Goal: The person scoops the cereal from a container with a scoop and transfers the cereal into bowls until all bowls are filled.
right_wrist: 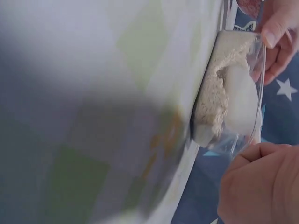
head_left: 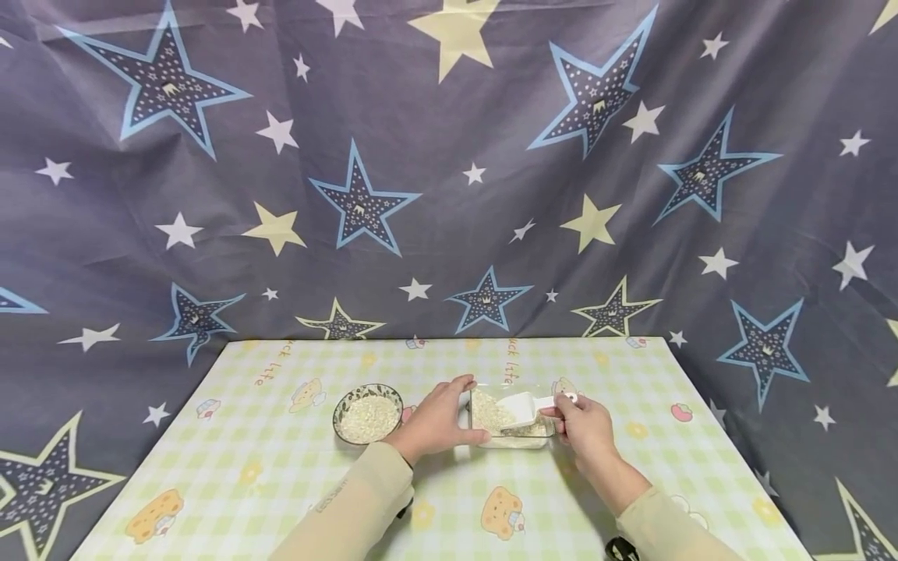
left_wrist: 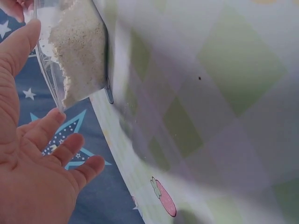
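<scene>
A clear rectangular container (head_left: pixel 515 442) partly filled with pale, oat-like flakes (left_wrist: pixel 83 51) stands on the table. My left hand (head_left: pixel 440 421) holds its left end, thumb on the near rim and forefinger at the far side; the other fingers spread loosely in the left wrist view. From the right, my right hand (head_left: pixel 588 427) grips the handle of a white scoop (head_left: pixel 520 410). The scoop's head lies inside the container, against the flakes, as the right wrist view shows through the clear wall (right_wrist: pixel 256 100). How much the scoop holds is hard to tell.
Left of my left hand stands a patterned bowl (head_left: pixel 340 431) with similar pale flakes. A green-and-white checked cloth (head_left: pixel 281 467) with cartoon prints covers the table. Behind it hangs a dark curtain (head_left: pixel 435 234) with stars.
</scene>
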Available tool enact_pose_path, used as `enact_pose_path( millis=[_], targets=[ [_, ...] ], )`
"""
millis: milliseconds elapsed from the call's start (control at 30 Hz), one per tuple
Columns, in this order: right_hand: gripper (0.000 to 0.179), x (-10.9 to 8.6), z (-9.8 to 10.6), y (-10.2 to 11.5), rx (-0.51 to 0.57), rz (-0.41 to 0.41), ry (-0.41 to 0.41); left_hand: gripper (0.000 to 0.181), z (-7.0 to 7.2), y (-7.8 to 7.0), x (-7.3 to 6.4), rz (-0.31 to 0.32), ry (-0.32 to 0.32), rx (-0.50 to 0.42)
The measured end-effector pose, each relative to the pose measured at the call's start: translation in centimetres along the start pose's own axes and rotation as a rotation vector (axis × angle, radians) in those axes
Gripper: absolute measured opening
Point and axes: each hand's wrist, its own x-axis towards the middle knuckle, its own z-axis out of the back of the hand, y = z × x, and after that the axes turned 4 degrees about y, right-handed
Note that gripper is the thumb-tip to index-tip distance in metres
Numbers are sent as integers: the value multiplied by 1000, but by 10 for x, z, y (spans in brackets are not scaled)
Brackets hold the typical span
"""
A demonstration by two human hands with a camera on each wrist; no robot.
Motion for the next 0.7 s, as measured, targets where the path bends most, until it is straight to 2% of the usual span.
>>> enact_pose_path(
  millis=[133,300,433,533,700],
  targets=[
    [39,2,11,-4,119,-50,50,109,-1,1,0,0,1,-1],
    [39,9,23,-7,403,-110,149,108,-1,1,-1,-12,-1,-9],
    [37,13,30,-7,627,-162,191,108,-1,1,-2,-22,-6,-12],
    [36,13,31,-6,690,-185,207,109,-2,2,-2,-28,-10,-11],
    [35,12,26,-4,659,-167,233,108,-2,1,-1,-23,-13,-5]
  ],
)
